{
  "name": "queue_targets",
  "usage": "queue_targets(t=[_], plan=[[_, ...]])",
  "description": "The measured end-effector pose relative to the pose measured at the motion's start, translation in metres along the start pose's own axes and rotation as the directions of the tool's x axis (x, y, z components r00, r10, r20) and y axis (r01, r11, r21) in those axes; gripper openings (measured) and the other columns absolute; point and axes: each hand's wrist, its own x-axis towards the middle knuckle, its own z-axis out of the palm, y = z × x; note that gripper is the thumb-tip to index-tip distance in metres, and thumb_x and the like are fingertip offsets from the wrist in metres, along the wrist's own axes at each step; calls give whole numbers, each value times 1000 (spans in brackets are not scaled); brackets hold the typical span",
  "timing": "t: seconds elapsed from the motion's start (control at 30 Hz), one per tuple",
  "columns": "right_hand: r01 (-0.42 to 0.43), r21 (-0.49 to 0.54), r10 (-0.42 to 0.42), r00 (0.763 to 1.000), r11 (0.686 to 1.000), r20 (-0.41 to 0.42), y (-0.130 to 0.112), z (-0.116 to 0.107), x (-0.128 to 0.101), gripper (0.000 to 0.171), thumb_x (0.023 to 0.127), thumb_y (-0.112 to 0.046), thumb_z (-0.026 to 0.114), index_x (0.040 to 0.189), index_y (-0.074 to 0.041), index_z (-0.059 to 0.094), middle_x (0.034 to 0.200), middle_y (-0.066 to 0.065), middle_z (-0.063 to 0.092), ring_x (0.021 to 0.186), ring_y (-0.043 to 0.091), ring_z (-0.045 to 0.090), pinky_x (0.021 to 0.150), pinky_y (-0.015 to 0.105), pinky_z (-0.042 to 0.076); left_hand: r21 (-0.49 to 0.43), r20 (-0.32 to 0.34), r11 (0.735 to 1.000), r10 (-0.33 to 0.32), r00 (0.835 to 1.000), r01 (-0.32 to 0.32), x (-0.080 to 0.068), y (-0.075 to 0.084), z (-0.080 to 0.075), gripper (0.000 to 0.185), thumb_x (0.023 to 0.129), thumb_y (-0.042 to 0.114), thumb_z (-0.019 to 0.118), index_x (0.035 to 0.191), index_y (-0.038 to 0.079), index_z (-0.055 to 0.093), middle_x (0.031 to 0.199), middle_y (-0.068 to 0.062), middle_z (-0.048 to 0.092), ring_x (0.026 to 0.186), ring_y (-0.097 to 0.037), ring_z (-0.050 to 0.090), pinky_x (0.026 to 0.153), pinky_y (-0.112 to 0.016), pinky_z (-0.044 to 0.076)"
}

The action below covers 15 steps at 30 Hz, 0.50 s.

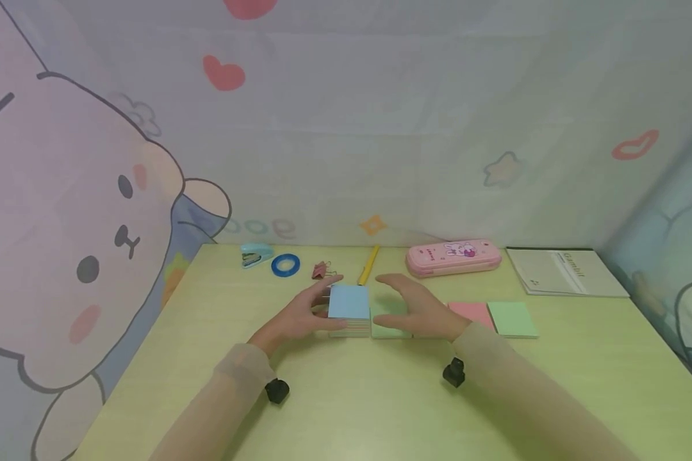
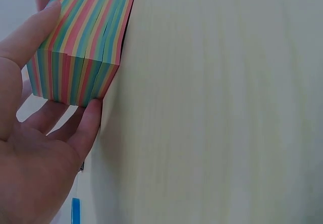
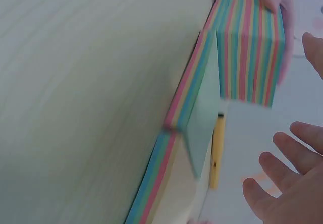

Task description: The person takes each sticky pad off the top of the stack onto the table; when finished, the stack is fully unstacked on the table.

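A thick block of sticky notes (image 1: 348, 301) with a blue top sheet and striped sides sits on the table's middle. My left hand (image 1: 317, 309) grips it, thumb on one side and fingers on the other; the left wrist view shows the striped block (image 2: 86, 42) between them. Right beside the block lies a thinner green-topped pad (image 1: 387, 330). My right hand (image 1: 412, 306) hovers over that pad with fingers spread, holding nothing. In the right wrist view the block (image 3: 250, 47) stands taller than the green pad (image 3: 202, 108), and my right fingers (image 3: 287, 183) are apart from both.
A pink pad (image 1: 471, 314) and a green pad (image 1: 513, 319) lie to the right. Along the back edge are a stapler (image 1: 256, 254), blue tape ring (image 1: 285, 264), pink binder clip (image 1: 321, 271), yellow pen (image 1: 369, 264), pink pencil case (image 1: 452, 257) and a notebook (image 1: 565, 272).
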Motion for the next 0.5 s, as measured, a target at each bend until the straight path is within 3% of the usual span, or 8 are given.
queue_targets(t=[0.23, 0.5], plan=[[39, -14, -38, 998, 999, 51, -13, 24, 23, 95, 92, -42, 82, 164, -6, 32, 165, 14, 40, 152, 32, 39, 124, 53, 35, -2, 14, 1000, 4, 1000, -4, 2, -4, 0, 94, 91, 20, 85, 167, 14, 29, 160, -15, 45, 146, -39, 46, 115, -55, 47], [77, -117, -73, 996, 990, 41, -12, 23, 25, 84, 94, -40, 81, 157, -1, 43, 157, 16, 51, 143, 34, 50, 118, 51, 44, 1, 21, 1000, -11, 1000, 11, 0, -2, -2, 89, 93, 23, 83, 165, 12, 33, 161, -12, 45, 146, -37, 46, 117, -52, 45]])
